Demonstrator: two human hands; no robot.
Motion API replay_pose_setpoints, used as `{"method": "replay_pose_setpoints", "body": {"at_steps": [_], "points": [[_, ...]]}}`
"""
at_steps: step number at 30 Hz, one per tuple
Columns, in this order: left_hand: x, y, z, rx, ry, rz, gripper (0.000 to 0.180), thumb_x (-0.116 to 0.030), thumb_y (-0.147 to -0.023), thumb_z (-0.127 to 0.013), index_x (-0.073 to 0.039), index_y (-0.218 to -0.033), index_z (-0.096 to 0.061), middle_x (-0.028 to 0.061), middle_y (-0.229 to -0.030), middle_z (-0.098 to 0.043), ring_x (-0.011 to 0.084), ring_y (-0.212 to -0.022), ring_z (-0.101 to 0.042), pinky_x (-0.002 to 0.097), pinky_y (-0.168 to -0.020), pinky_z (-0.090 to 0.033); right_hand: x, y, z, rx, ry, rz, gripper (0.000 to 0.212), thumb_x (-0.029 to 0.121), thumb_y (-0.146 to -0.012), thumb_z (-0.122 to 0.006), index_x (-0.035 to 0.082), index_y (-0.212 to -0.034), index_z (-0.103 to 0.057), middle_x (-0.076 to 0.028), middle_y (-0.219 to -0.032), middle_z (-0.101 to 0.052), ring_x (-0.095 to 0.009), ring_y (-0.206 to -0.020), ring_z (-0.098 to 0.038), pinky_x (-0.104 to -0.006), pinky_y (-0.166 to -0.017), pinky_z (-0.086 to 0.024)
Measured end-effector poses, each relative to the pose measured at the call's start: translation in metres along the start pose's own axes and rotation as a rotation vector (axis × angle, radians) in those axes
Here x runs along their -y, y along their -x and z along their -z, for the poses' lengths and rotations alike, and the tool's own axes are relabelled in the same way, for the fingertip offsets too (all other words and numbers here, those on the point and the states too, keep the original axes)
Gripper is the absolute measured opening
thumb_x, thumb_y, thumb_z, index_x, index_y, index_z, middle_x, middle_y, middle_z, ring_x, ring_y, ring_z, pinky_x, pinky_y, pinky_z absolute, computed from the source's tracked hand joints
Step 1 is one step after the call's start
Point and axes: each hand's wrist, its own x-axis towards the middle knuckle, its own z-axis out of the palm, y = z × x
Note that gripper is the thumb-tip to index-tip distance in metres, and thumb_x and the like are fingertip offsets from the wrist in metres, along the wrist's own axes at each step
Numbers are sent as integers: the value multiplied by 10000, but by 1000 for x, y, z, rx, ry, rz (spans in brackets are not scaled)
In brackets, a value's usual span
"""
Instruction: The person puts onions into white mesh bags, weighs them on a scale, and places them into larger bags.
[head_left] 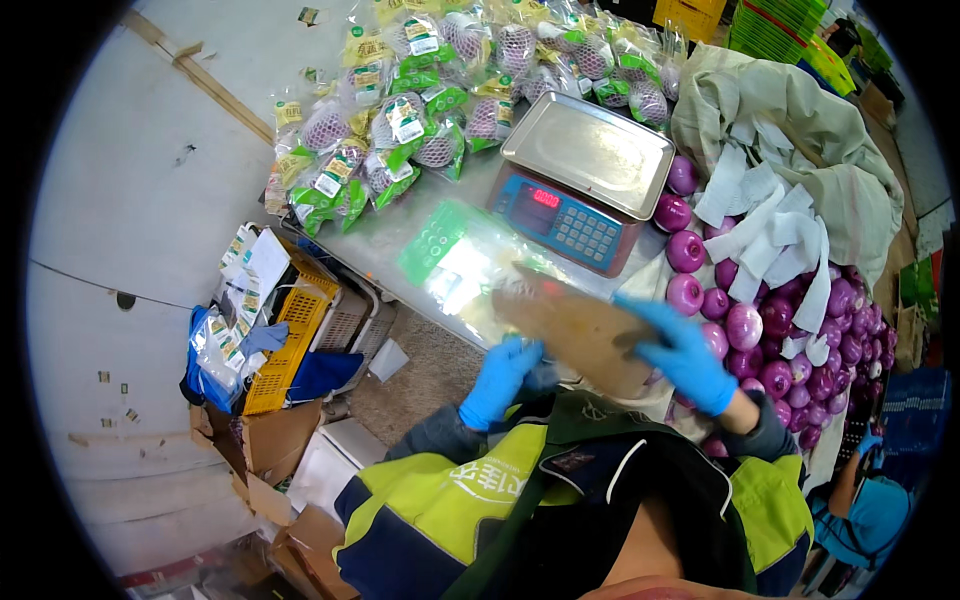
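A flat brown sheet (580, 335), like cardboard and slightly blurred, is tilted over the front edge of the metal table (385, 240). My right hand (690, 360), in a blue glove, grips its right side. On the lower left of the sheet, my blue-gloved left hand (503, 380) has its fingers closed; what they hold is hidden. Clear plastic bags with green print (440, 240) lie flat just beyond the sheet. Behind them stands a digital scale (562, 215) with a bare metal pan (590, 150). Loose purple onions (745, 327) are heaped to the right of my right hand.
Several packed bags of onions (400, 120) cover the table's far side. A pale sack (790, 110) and white paper strips (765, 225) lie on the onions. At left are a yellow crate (290, 340) and cardboard boxes (265, 440). Another person (860, 515) is at the lower right.
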Motion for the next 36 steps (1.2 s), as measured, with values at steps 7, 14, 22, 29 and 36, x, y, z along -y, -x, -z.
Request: {"method": "replay_pose_setpoints", "body": {"at_steps": [7, 14, 22, 29, 36], "points": [[-75, -50, 11, 189, 319, -186, 322, -270, -970, -539, 1, -833, -647, 53, -709, -630, 155, -649, -613, 267, -663, -486, 126, 7, 44, -385, 166, 461, 573, 128, -648, -475, -119, -1141, -632, -220, -1127, -662, -280, -1097, -616, -350, -1046, -409], [-123, -93, 15, 171, 210, -191, 229, -194, -951, -556, -22, -842, -662, 12, -718, -621, 99, -629, -564, 241, -612, -447, 84, 31, 82, -798, 111, 509, 612, 183, -672, -516, -137, -1188, -596, -244, -1190, -635, -281, -1076, -633, -346, -1018, -440], [-119, -109, 150, -148, 440, -389, 114, -137, -973, -544, -64, -1008, -624, -45, -809, -538, 36, -665, -448, 192, -622, -400, -49, 60, 109, -826, -37, 109, 380, 122, -939, -504, -29, -1282, -570, -117, -1248, -620, -180, -1142, -552, -307, -1025, -411], [-156, -288, 319, -665, -230, -782, 265, -222, -997, -465, -68, -844, -617, 3, -787, -558, 98, -721, -492, 277, -676, -434, -116, 23, 142, -954, 144, 86, 384, -9, -863, -577, 83, -1230, -641, -93, -1154, -652, -186, -1091, -595, -326, -966, -450], [-50, -392, 383, -950, -1231, -223, 493, -447, -914, -528, 8, -1088, -607, 238, -1006, -669, 435, -887, -633, 490, -801, -505, -98, -45, 284, -1177, 1344, 285, 455, 42, -855, -535, 202, -1276, -605, -125, -1225, -610, -313, -1039, -619, -370, -874, -508]]}}
